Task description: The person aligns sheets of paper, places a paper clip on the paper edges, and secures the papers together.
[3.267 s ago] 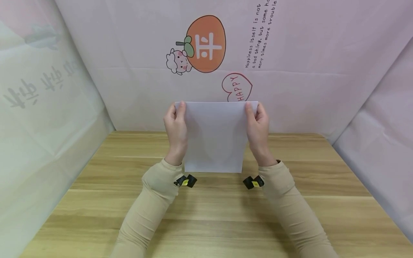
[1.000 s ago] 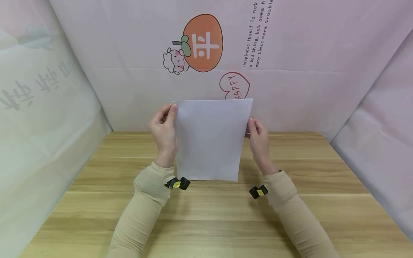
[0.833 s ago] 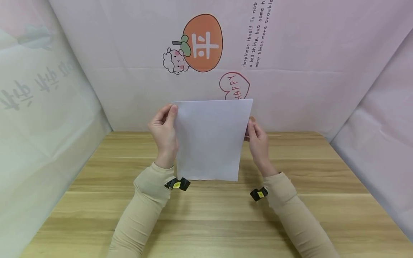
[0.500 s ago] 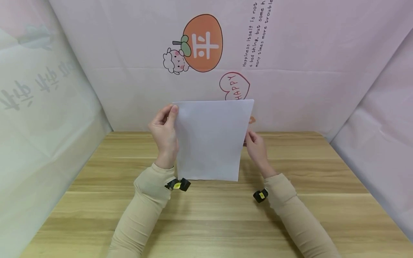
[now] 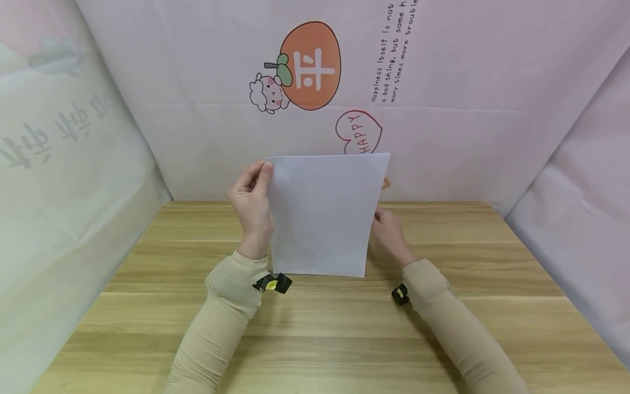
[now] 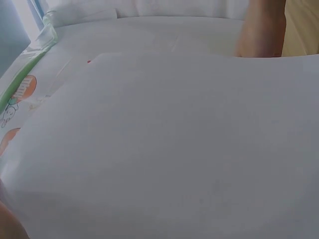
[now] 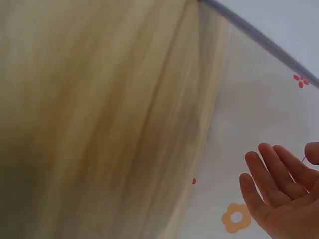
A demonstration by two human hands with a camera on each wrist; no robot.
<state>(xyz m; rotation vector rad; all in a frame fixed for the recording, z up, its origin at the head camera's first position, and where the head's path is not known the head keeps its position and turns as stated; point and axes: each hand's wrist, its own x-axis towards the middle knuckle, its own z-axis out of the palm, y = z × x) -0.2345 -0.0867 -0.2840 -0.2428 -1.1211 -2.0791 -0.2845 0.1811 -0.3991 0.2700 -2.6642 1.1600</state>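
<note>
A blank white sheet of paper [image 5: 322, 216] is held upright over the table in the head view. My left hand [image 5: 253, 205] pinches its upper left corner, thumb on the near face. In the left wrist view the paper [image 6: 164, 144] fills most of the picture, with only a bit of my left hand [image 6: 11, 224] at the lower left. My right hand [image 5: 391, 232] is by the sheet's right edge, its fingertips hidden behind the paper. The right wrist view shows this right hand [image 7: 284, 194] palm up with loosely extended fingers and nothing in it.
The wooden table [image 5: 315, 334] lies below both arms. A white cloth backdrop [image 5: 458, 148] with printed pictures and writing rises at its back edge, and pale cloth walls [image 5: 585, 208] stand at both sides. Each sleeve cuff carries a small black camera [image 5: 281, 283].
My right hand has let go of the paper's top right corner, slid down its right edge, and turned with its fingers behind the sheet. The left hand keeps its corner, having shifted slightly left.
</note>
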